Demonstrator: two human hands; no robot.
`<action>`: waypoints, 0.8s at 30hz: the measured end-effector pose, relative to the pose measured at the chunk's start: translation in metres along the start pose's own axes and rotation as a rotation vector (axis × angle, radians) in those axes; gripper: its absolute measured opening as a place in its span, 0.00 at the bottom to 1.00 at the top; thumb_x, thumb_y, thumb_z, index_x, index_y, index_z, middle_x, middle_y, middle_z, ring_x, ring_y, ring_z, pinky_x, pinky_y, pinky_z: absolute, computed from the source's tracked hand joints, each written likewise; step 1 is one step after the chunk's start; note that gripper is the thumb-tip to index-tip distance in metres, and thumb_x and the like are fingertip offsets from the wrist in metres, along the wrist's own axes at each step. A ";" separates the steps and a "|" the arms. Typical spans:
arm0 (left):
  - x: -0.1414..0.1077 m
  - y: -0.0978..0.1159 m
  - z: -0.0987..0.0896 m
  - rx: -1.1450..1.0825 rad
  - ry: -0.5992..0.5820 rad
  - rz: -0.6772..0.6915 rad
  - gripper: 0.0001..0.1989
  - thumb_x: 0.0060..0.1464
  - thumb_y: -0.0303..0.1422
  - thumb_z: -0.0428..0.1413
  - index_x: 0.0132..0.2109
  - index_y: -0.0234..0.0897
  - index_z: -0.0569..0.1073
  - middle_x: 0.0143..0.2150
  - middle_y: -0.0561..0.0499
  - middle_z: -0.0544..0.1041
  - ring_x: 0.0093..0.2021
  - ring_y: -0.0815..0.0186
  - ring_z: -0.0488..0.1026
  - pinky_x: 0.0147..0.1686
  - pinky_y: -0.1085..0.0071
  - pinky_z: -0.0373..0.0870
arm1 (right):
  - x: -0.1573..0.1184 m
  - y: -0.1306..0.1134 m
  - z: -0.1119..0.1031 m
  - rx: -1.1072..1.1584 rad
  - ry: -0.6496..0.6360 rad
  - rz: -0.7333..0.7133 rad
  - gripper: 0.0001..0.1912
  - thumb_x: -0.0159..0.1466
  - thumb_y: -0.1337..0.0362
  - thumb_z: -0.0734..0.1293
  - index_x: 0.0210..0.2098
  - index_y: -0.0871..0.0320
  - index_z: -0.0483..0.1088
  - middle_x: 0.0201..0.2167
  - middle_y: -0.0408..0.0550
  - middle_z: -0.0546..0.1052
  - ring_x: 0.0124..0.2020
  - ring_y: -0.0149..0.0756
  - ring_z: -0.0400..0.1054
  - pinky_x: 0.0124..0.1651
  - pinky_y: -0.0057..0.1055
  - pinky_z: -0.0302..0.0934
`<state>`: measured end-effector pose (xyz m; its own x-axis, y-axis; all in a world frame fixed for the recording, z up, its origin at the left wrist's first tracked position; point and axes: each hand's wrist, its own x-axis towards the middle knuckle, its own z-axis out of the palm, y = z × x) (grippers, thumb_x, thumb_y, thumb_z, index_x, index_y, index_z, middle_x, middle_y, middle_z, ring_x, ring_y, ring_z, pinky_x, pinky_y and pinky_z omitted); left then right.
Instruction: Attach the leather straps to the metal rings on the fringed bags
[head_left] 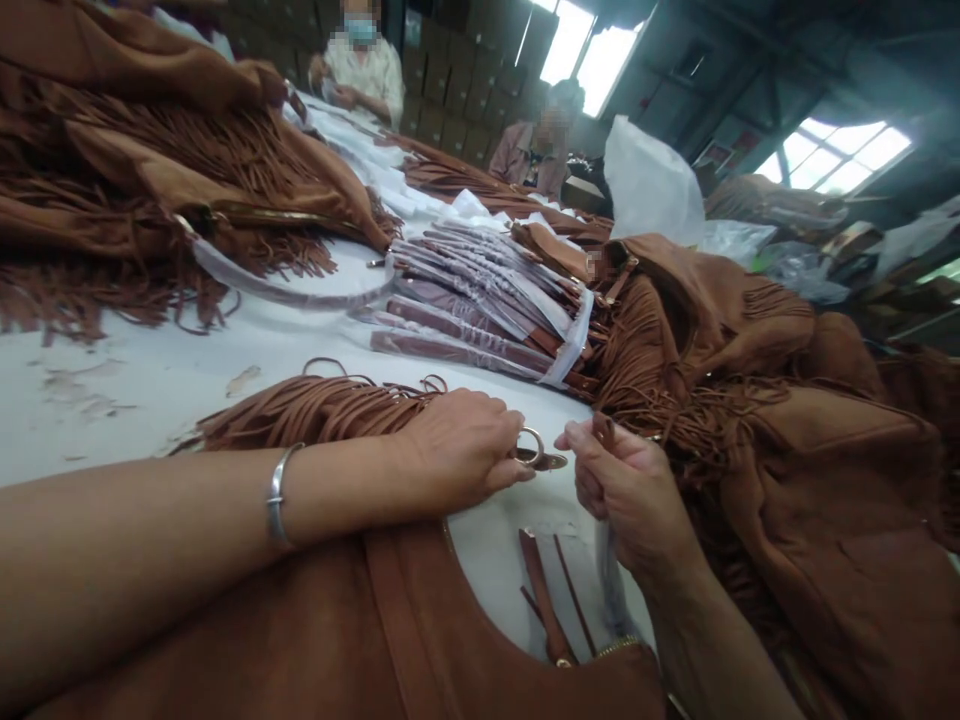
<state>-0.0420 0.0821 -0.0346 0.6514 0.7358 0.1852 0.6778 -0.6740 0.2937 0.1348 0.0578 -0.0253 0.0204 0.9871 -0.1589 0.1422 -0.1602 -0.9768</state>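
Observation:
A brown fringed leather bag [300, 620] lies across the table in front of me, its curved opening edge showing. My left hand [465, 445] is closed, its fingertips pinching a metal ring [541, 440] with a small leather tab [553, 462] beside it. Just to the right, my right hand [626, 480] grips a brown leather strap [603, 428]; its end sticks up above the fingers, and a plastic-wrapped length [613, 590] hangs below. A small gap separates the two hands. Below them, a thin leather strip [547, 600] lies within the bag's opening.
A bundle of plastic-wrapped straps [480, 300] lies on the white table [90, 400] beyond my hands. Fringed bags are piled at left [187, 130] and right [832, 520]. Two people, one a masked person [367, 75], are at the far side near stacked boxes [457, 85].

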 end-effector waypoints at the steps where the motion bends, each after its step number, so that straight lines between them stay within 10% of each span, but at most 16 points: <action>1: -0.001 0.000 -0.001 0.005 0.001 0.008 0.16 0.55 0.44 0.51 0.38 0.34 0.70 0.32 0.47 0.73 0.33 0.61 0.69 0.31 0.68 0.60 | -0.002 -0.002 0.001 -0.026 -0.007 -0.007 0.16 0.55 0.53 0.70 0.26 0.61 0.67 0.11 0.33 0.54 0.12 0.19 0.42 0.13 0.19 0.35; 24: -0.010 -0.004 -0.003 -0.119 0.056 0.145 0.05 0.49 0.32 0.54 0.30 0.35 0.71 0.29 0.50 0.70 0.30 0.67 0.64 0.29 0.72 0.57 | -0.008 -0.001 0.002 0.237 -0.325 0.206 0.14 0.59 0.56 0.66 0.26 0.61 0.68 0.08 0.33 0.57 0.09 0.19 0.41 0.13 0.19 0.36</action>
<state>-0.0519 0.0777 -0.0352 0.7168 0.6365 0.2846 0.5310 -0.7629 0.3687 0.1322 0.0505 -0.0235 -0.2924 0.8887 -0.3532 -0.0632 -0.3865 -0.9201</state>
